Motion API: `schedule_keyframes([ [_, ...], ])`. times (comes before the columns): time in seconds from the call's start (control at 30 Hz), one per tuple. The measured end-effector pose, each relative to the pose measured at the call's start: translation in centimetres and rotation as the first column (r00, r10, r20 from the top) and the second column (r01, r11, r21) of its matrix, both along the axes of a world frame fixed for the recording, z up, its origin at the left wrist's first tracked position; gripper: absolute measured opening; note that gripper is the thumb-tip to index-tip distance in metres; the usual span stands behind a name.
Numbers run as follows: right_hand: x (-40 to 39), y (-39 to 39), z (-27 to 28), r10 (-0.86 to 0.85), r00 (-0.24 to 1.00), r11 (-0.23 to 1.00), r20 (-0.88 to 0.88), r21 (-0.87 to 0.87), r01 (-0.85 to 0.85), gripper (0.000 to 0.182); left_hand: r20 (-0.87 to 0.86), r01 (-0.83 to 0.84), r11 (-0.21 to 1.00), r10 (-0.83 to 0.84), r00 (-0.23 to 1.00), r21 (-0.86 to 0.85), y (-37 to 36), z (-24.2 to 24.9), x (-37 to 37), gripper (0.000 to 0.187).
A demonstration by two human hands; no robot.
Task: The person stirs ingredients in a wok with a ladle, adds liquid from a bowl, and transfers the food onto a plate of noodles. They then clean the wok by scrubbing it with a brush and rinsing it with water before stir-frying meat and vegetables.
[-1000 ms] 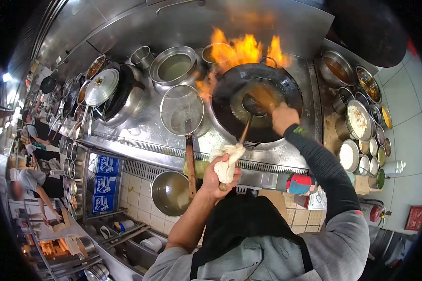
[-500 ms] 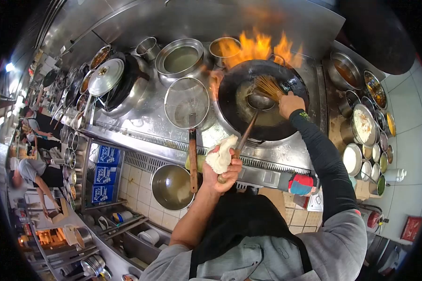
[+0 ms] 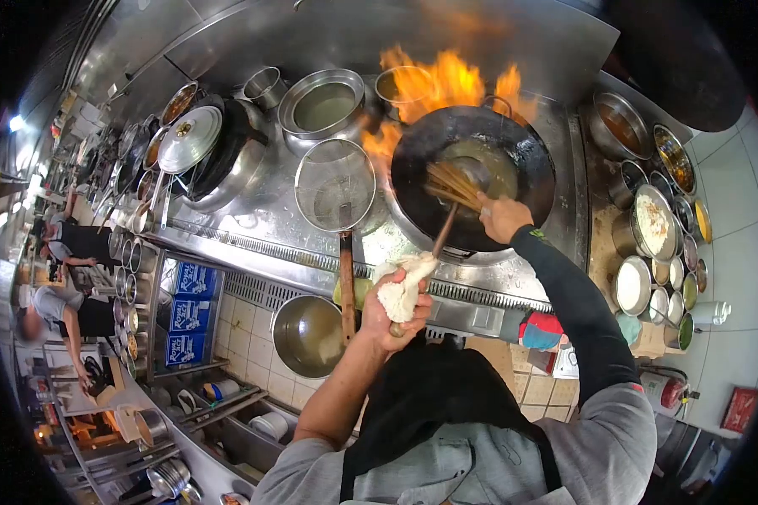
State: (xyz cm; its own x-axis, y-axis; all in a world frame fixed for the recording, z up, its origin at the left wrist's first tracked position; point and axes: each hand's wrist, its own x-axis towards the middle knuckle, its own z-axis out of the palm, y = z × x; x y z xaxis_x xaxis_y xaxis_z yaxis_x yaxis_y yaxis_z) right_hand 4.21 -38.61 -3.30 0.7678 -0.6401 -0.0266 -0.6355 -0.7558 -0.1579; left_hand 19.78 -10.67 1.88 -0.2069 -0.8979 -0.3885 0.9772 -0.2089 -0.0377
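The right hand (image 3: 501,217) grips a brush (image 3: 451,185) inside the wok (image 3: 522,160), which holds murky liquid. The left hand (image 3: 394,311) clutches a rag (image 3: 400,286) and ladle handle (image 3: 440,236).

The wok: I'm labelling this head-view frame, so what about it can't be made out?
- Wok contents: liquid glare and the bamboo brush hide the bottom.
- Ladle handle's lower end: covered by the cloth in the left hand.
- Burner: hidden under the wok.
- Right hand's grip: motion-blurred.
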Motion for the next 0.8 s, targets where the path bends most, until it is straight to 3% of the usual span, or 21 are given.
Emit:
schedule_keyframes([
  [0.03, 0.3, -1.0, -0.4, -0.162, 0.970, 0.979, -0.182, 0.093, 0.181, 0.042, 0.071, 0.043, 0.999, -0.043, 0.997, 0.004, 0.6, -0.6, 0.9, 0.038],
  [0.07, -0.8, -2.0, 0.7, -0.171, 0.983, 0.985, -0.065, 0.018, 0.173, 0.045, 0.146, 0.086, 0.996, -0.085, 0.986, 0.002, 0.7, -0.9, 1.5, 0.034],
  [0.1, -2.3, -3.1, 0.7, -0.150, 0.989, 0.989, 0.003, 0.009, 0.150, 0.048, 0.615, -0.096, 0.961, -0.089, 0.783, 0.261, 0.9, 0.5, 0.6, 0.038],
  [0.13, -3.2, -4.2, 0.6, -0.129, 0.989, 0.992, 0.072, -0.002, 0.129, 0.052, 0.619, -0.098, 0.962, -0.084, 0.781, 0.255, 1.5, 1.3, 0.5, 0.038],
  [0.17, -3.5, -3.8, 2.0, -0.128, 0.989, 0.992, 0.073, -0.005, 0.129, 0.052, 0.899, 0.059, 0.967, -0.253, 0.358, 0.248, 2.5, 1.8, 0.9, 0.041],
  [0.2, -4.0, -2.6, 4.9, -0.227, 0.961, 0.973, 0.159, 0.006, 0.229, 0.052, 0.943, 0.197, 0.928, -0.284, -0.174, 0.316, 3.2, 2.3, 1.2, 0.044],
  [0.23, -4.1, -1.7, 6.4, -0.323, 0.915, 0.945, 0.241, 0.028, 0.326, 0.053, 0.875, 0.212, 0.880, -0.341, -0.344, 0.426, 3.7, 3.0, 1.5, 0.051],
  [0.27, -3.5, -1.4, 5.9, -0.327, 0.914, 0.944, 0.238, 0.030, 0.330, 0.053, 0.874, 0.216, 0.877, -0.343, -0.343, 0.429, 4.0, 3.4, 1.5, 0.051],
  [0.33, -2.2, -1.1, 3.2, -0.201, 0.867, 0.979, 0.456, 0.120, 0.164, 0.053, 0.619, 0.128, 0.908, -0.163, -0.768, 0.399, 4.6, 4.3, 1.3, 0.053],
  [0.4, -2.3, -1.7, 0.7, -0.310, 0.859, 0.951, 0.408, 0.154, 0.270, 0.053, 0.548, 0.078, 0.875, -0.227, -0.805, 0.477, 5.8, 5.6, 1.2, 0.055],
  [0.47, -4.7, -1.7, -0.1, -0.193, 0.947, 0.969, 0.259, 0.200, 0.143, 0.051, 0.454, -0.056, 0.943, -0.210, -0.866, 0.329, 8.1, 6.1, 1.9, 0.049],
  [0.53, -6.4, 1.3, 4.8, -0.178, 0.975, 0.952, -0.132, 0.227, 0.204, 0.056, 0.465, -0.124, 0.932, -0.282, -0.840, 0.341, 10.7, 6.2, 2.3, 0.047],
  [0.57, -7.5, 1.1, 4.5, -0.113, 0.968, 0.972, -0.226, 0.176, 0.155, 0.050, 0.466, -0.196, 0.912, -0.358, -0.809, 0.361, 11.9, 6.1, 2.5, 0.045],
  [0.67, -6.1, -5.2, 3.4, -0.270, 0.901, 0.949, -0.339, 0.062, 0.308, 0.038, 0.373, -0.283, 0.869, -0.441, -0.817, 0.407, 14.3, 4.3, 2.9, 0.040],
  [0.73, -2.3, -9.0, 2.2, -0.362, 0.926, 0.931, -0.105, 0.004, 0.364, 0.034, 0.398, -0.350, 0.850, -0.501, -0.769, 0.394, 13.8, 2.7, 2.6, 0.036],
  [0.8, 2.5, -10.3, -1.5, -0.380, 0.918, 0.924, -0.118, 0.002, 0.382, 0.039, 0.408, -0.415, 0.834, -0.544, -0.733, 0.364, 13.3, 0.3, 2.1, 0.035],
])
